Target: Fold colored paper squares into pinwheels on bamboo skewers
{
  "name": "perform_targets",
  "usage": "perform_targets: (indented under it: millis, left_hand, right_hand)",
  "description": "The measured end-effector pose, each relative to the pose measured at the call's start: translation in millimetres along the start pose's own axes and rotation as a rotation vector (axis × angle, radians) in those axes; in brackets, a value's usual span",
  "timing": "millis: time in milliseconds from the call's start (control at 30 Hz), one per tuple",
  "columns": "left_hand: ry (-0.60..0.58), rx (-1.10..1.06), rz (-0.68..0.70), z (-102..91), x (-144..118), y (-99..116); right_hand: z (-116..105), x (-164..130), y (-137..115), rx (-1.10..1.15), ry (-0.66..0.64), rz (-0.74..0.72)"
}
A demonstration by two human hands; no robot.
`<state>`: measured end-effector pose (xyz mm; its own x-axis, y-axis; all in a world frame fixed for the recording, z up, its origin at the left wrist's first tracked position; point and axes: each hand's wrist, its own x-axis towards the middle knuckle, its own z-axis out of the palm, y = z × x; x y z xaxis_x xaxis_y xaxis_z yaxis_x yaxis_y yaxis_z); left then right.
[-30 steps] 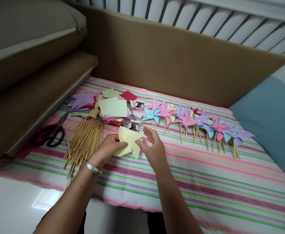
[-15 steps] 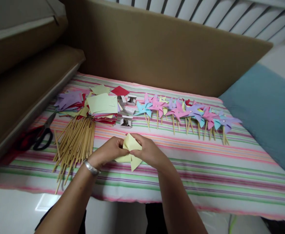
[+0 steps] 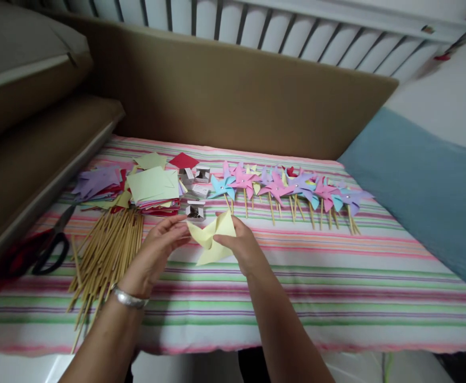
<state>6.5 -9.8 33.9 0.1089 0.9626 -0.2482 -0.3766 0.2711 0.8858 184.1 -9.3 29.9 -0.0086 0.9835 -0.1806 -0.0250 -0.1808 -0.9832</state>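
Note:
My right hand (image 3: 244, 246) pinches a pale yellow paper piece (image 3: 214, 236), partly folded into pinwheel points, above the striped cloth (image 3: 336, 282). Beside it, my left hand (image 3: 156, 254), with a silver bracelet at the wrist, has its fingertips spread at the paper's left corner. A pile of wooden sticks (image 3: 107, 250) lies just left of my left hand. Small open white boxes (image 3: 195, 210) sit right behind the paper.
A row of finished paper pinwheels (image 3: 289, 189) on sticks lies at the back right. Stacks of coloured paper squares (image 3: 145, 186) sit at the back left. Scissors (image 3: 47, 250) lie at the far left by brown cushions (image 3: 37, 154). A blue cushion (image 3: 428, 186) borders the right.
My hands have drawn apart a little; the left fingers have opened at the paper's corner while the right keeps its hold. The view has shifted, so everything sits lower and further left.

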Motion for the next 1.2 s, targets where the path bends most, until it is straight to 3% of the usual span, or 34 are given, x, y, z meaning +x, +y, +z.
perform_targets:
  millis: [167, 500, 700, 1033, 1200]
  left_hand:
    - [-0.153, -0.088, -0.117, 9.0, -5, -10]
    - [-0.2, -0.164, -0.144, 3.2, -6, -10]
    - [-0.156, -0.162, -0.151, 2.0, -4, -14]
    - [0.032, -0.172, -0.141, 14.0, -4, -18]
    - [0.136, -0.134, -0.103, 5.6, 0, -19]
  right_hand:
    - [16, -1, 4, 0.21, 0.049, 0.006]
    - [26, -3, 8, 0.346, -0.042, 0.025]
    - [29, -6, 5, 0.369, -0.054, 0.043]
    - [34, -4, 9, 0.383, -0.026, 0.035]
    - [36, -3, 10, 0.328, -0.066, 0.041]
